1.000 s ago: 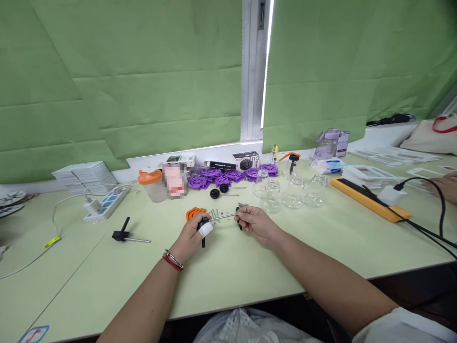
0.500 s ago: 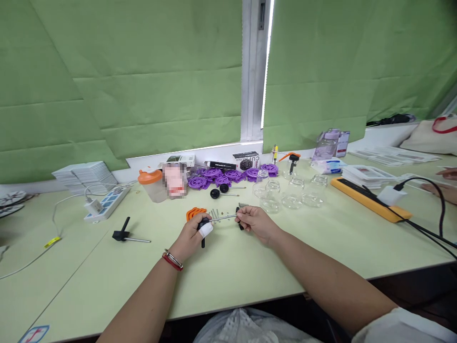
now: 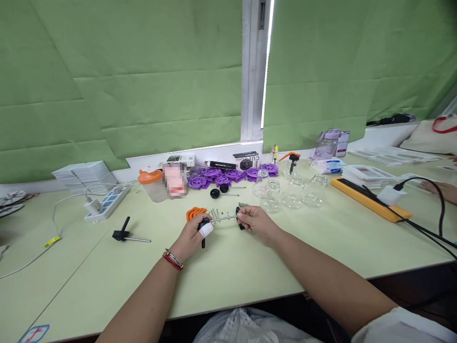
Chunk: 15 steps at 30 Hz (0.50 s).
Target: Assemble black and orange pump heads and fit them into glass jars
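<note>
Your left hand (image 3: 191, 235) is closed around the black wheel (image 3: 203, 224) at one end of a thin metal axle (image 3: 224, 218), a white bandage on one finger pressing against the wheel; your right hand (image 3: 255, 223) pinches the other end, where a second small black piece (image 3: 240, 225) sits under the fingertips. The axle hangs level just above the bench (image 3: 250, 267), about midway between its near edge and the far edge under the window. It looks light and stiff, but being so slim it would likely bend if levered, and bare metal is probably slick between fingers, so the plastic end pieces give you the surer grip. Just beyond your hands lie an orange part (image 3: 195, 212) and a few loose screws (image 3: 215, 213), small enough to scatter at a nudge. Further toward the far edge sit purple gears (image 3: 228, 175), and to their right four clear glass jars (image 3: 289, 190), which look fragile. Another black wheel on an axle (image 3: 125, 234) lies well to your left. A co-worker's hand (image 3: 444, 189) shows at the right edge of the bench.
</note>
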Each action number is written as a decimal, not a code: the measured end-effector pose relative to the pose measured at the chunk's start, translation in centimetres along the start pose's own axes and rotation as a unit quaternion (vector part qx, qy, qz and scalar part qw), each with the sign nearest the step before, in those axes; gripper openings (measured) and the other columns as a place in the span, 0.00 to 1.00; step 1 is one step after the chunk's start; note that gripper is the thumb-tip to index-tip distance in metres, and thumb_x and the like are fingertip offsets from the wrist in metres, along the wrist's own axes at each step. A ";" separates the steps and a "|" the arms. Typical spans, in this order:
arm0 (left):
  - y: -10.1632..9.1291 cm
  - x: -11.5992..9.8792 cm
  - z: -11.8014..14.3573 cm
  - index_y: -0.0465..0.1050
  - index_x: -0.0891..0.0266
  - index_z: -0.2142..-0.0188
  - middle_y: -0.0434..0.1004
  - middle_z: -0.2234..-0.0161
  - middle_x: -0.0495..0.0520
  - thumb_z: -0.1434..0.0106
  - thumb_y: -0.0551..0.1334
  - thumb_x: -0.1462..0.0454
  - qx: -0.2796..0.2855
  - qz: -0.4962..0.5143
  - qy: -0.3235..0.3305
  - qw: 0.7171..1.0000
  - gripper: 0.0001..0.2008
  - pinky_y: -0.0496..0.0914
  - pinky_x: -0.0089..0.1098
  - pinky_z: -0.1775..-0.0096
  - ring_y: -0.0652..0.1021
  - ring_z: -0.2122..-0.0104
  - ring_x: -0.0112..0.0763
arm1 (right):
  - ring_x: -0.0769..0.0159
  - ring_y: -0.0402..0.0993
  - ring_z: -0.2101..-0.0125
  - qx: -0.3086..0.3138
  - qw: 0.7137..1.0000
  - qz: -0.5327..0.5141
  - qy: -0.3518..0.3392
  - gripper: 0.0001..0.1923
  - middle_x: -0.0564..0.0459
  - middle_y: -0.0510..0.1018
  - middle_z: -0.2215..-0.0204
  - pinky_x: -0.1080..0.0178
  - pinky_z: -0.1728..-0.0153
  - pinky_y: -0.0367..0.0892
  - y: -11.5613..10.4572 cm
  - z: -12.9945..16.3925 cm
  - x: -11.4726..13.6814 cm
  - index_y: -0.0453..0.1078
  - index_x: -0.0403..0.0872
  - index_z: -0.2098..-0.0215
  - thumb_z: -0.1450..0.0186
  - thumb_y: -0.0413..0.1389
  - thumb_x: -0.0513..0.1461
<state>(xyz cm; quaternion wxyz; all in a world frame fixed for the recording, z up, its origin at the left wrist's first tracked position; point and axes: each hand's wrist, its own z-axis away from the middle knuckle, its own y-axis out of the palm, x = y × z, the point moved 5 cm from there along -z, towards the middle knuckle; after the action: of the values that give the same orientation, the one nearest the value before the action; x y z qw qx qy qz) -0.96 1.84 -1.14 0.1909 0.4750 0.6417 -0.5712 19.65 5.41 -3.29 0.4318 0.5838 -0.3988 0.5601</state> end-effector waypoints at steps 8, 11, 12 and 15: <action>0.2 -0.2 0.1 0.66 0.58 0.59 0.65 0.70 0.49 0.35 0.54 0.57 0.012 -0.008 0.004 1.000 0.10 0.64 0.30 0.67 0.67 0.71 0.29 | 0.77 0.53 0.84 0.009 1.000 0.004 0.006 0.19 0.56 0.68 0.82 0.68 0.81 0.48 0.3 0.1 -0.1 0.64 0.44 0.78 0.43 0.57 0.52; 0.2 -0.2 0.0 0.66 0.59 0.59 0.65 0.71 0.49 0.35 0.54 0.57 0.013 -0.010 0.006 1.000 0.10 0.64 0.30 0.67 0.66 0.72 0.29 | 0.77 0.53 0.84 0.011 1.000 0.007 0.007 0.20 0.55 0.69 0.81 0.68 0.81 0.48 0.4 0.0 -0.3 0.64 0.44 0.77 0.42 0.56 0.52; 0.2 -0.2 0.0 0.66 0.59 0.59 0.65 0.71 0.49 0.35 0.54 0.57 0.013 -0.010 0.006 1.000 0.10 0.64 0.30 0.67 0.66 0.72 0.28 | 0.77 0.53 0.84 0.013 1.000 0.009 0.008 0.20 0.55 0.69 0.81 0.68 0.81 0.47 0.5 -0.1 -0.3 0.64 0.44 0.77 0.41 0.55 0.52; 0.2 -0.2 0.0 0.66 0.59 0.59 0.65 0.71 0.49 0.35 0.54 0.57 0.015 -0.009 0.007 1.000 0.10 0.64 0.30 0.67 0.66 0.71 0.29 | 0.77 0.52 0.84 0.015 1.000 0.015 0.013 0.21 0.55 0.68 0.82 0.67 0.81 0.46 0.5 -0.1 -0.5 0.64 0.44 0.77 0.41 0.54 0.53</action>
<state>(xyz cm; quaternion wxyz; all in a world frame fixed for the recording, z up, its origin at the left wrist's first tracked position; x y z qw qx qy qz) -0.69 1.76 -1.10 0.1744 0.4757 0.6388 -0.5790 19.09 5.33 -3.72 0.4195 0.5771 -0.3933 0.5799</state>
